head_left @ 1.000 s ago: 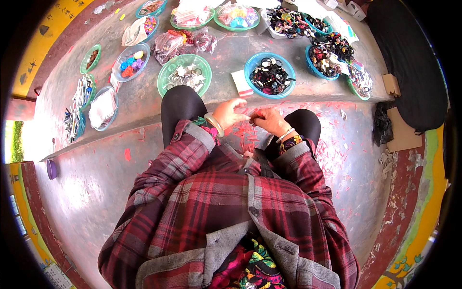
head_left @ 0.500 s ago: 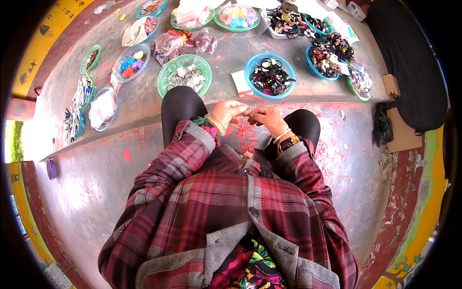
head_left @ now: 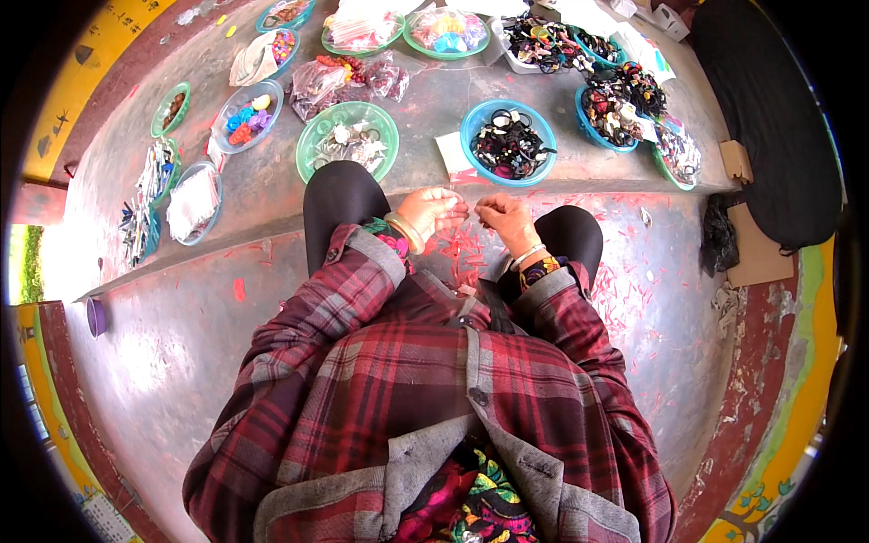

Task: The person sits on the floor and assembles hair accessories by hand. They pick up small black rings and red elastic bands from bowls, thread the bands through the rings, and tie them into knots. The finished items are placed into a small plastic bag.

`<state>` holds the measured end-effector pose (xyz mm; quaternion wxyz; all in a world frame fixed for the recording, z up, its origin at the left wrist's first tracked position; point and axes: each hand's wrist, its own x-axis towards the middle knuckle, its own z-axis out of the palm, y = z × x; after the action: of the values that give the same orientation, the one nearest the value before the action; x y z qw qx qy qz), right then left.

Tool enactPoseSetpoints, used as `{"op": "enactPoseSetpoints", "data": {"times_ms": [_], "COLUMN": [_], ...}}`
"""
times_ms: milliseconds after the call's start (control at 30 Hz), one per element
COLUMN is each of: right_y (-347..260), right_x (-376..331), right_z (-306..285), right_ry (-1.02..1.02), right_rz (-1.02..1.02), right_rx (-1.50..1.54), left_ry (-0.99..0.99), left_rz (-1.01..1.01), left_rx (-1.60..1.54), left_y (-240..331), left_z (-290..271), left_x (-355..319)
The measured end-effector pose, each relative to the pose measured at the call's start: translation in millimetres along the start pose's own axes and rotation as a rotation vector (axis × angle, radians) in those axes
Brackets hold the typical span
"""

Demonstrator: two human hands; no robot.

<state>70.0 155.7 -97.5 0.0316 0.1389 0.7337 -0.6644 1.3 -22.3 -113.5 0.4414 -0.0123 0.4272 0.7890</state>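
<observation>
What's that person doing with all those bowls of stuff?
A person in a red plaid shirt sits on the ground, holding both hands together over their knees. The left hand and right hand pinch something tiny between the fingertips, too small to make out. Little red scraps lie under the hands. In front stand a blue bowl of dark bits, a green bowl of pale bits and more bowls of colourful pieces farther off.

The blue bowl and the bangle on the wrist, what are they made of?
The blue bowl looks like glossy plastic: a bright, even colour with a thin, smooth rim. The bangle on the left wrist looks like gold-coloured metal, though it could be plastic.
</observation>
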Motion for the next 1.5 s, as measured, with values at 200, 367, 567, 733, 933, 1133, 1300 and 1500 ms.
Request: {"op": "enactPoseSetpoints", "data": {"times_ms": [200,367,567,733,933,1133,1300,1500], "right_y": [-27.3,-32.0,-23.4,-20.4,-31.3,-6.1,-11.7,-3.3], "right_x": [-15.0,-17.7,-15.4,-16.2,-22.7,-13.3,-13.3,-10.1], "right_z": [6.7,11.2,10.2,7.8,12.5,12.7,13.2,9.7], "right_ry": [0.305,0.287,0.212,0.153,0.191,0.159,0.094,-0.015], "right_rz": [-0.451,-0.508,-0.454,-0.434,-0.747,-0.506,-0.304,-0.290], "right_rx": [-0.527,-0.556,-0.624,-0.596,-0.954,-0.693,-0.485,-0.445], "left_ry": [0.146,0.129,0.053,0.024,0.072,0.056,0.057,-0.048], "left_rz": [0.048,0.065,0.157,0.143,0.400,0.329,0.075,0.074], "left_rx": [0.174,0.273,0.337,0.487,1.000,0.918,0.578,0.415], "left_y": [0.0,-4.2,-6.1,-1.8,-8.5,-9.9,-7.7,-14.8], "left_z": [7.6,9.8,12.7,15.6,7.0,13.8,22.2,12.1], "left_x": [-2.1,-1.2,-3.4,-4.0,-3.2,-2.2,-9.3,-5.4]}}
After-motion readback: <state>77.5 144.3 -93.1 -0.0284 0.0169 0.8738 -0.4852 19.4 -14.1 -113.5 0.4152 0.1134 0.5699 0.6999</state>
